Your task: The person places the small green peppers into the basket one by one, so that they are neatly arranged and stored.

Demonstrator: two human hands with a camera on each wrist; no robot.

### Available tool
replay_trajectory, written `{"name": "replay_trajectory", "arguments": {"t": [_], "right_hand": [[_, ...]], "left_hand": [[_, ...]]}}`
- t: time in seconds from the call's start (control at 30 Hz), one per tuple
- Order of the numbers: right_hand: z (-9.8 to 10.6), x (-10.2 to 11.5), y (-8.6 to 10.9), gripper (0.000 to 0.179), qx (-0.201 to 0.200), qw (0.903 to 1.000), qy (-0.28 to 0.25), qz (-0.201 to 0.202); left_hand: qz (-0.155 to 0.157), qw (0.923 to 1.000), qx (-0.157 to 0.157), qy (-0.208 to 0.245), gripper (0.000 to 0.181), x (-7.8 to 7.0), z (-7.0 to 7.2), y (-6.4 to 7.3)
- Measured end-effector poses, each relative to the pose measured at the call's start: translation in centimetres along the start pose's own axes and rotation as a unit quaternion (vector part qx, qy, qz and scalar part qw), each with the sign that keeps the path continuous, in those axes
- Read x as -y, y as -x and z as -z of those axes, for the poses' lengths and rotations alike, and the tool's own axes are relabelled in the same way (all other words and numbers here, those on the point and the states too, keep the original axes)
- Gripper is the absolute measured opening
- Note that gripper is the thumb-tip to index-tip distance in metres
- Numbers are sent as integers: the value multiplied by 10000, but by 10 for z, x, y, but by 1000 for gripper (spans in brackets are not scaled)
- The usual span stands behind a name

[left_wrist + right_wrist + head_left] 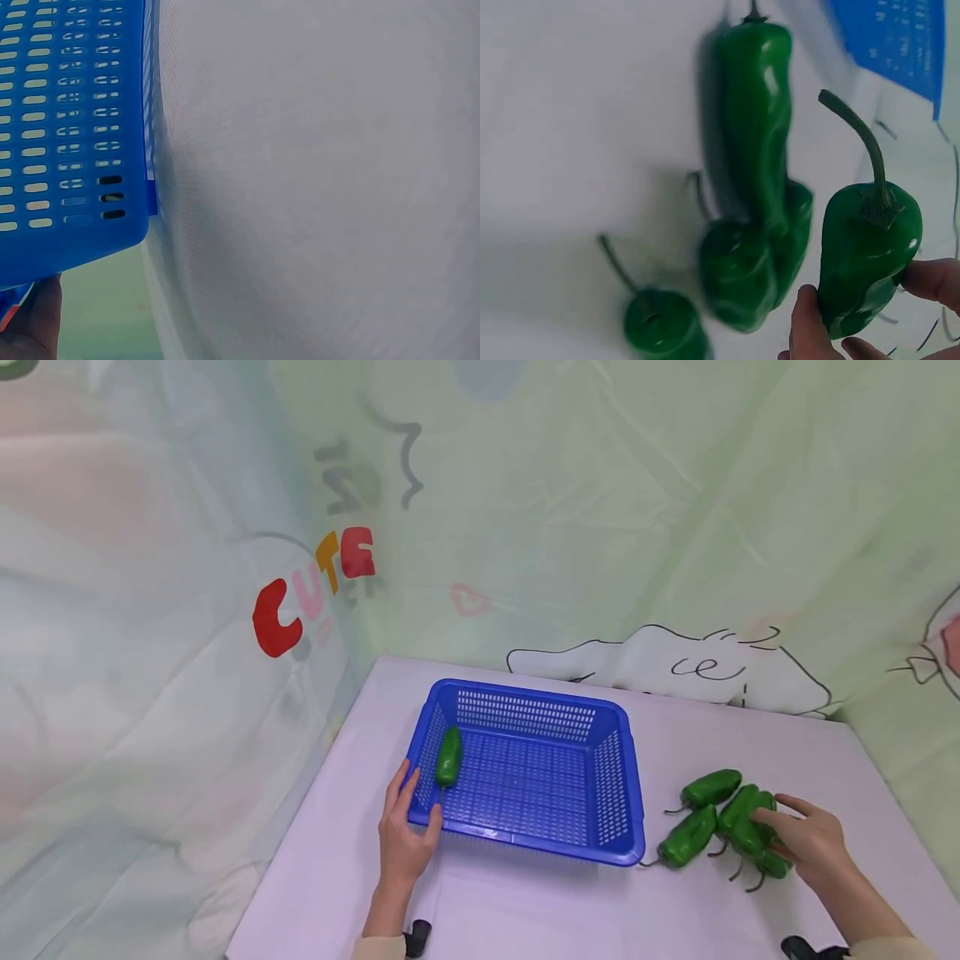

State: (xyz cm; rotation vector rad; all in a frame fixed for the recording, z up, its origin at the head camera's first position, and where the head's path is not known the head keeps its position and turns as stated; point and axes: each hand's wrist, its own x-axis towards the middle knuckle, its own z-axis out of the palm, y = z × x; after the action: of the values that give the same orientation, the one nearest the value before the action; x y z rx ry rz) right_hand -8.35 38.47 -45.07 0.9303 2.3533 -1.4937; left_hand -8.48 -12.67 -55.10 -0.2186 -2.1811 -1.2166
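**Pinching a green pepper from the pile; left hand on the basket**

Holding one green pepper point(866, 255) in my right hand point(813, 842): thumb and fingertips point(810, 330) curl round its lower body, stem pointing away from the palm. In the right wrist view it sits clear of the tabletop, just in front of the other loose peppers point(754, 202). From the head view my right hand lies over the near end of that cluster, so I cannot separate the held pepper from its neighbours there.

The cluster rests on the pale lilac table point(525, 910), just right of the blue plastic basket point(622, 777). Two of its peppers, one long point(711, 787) and one shorter point(687, 837), lie nearest the basket's right wall, apart from my fingers.

My left hand point(403, 835) rests against the basket's near left corner, fingers relaxed and laid along the outer wall, thumb at the rim; it pinches nothing. The left wrist view shows only the slotted wall and bare tabletop.

One pepper point(449, 757) lies inside the basket, against the left wall, lengthwise.

A printed cloth backdrop point(315, 577) with "CUTE" lettering hangs behind the table.
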Motion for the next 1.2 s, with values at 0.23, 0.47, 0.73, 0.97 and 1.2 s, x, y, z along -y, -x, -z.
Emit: {"name": "replay_trajectory", "arguments": {"t": [0.23, 0.47, 0.73, 0.97, 1.2], "right_hand": [[-26, 41, 13, 77, 305, 9972, 307, 616], [-59, 77, 18, 76, 509, 9942, 276, 909], [-102, 113, 28, 74, 749, 9910, 100, 1104], [-142, 140, 34, 71, 1131, 9820, 43, 1512], [-183, 155, 38, 69, 1507, 9736, 22, 1716]], "left_hand": [[11, 10000, 19, -11, 60, 0, 0, 0], [-185, 9998, -97, -63, 59, 0, -1, 0], [-102, 9999, -53, -119, 59, 2, -2, 0], [-19, 9999, 29, -121, 60, 2, 1, -2], [20, 9999, 40, -135, 60, -1, 0, -1]]}}
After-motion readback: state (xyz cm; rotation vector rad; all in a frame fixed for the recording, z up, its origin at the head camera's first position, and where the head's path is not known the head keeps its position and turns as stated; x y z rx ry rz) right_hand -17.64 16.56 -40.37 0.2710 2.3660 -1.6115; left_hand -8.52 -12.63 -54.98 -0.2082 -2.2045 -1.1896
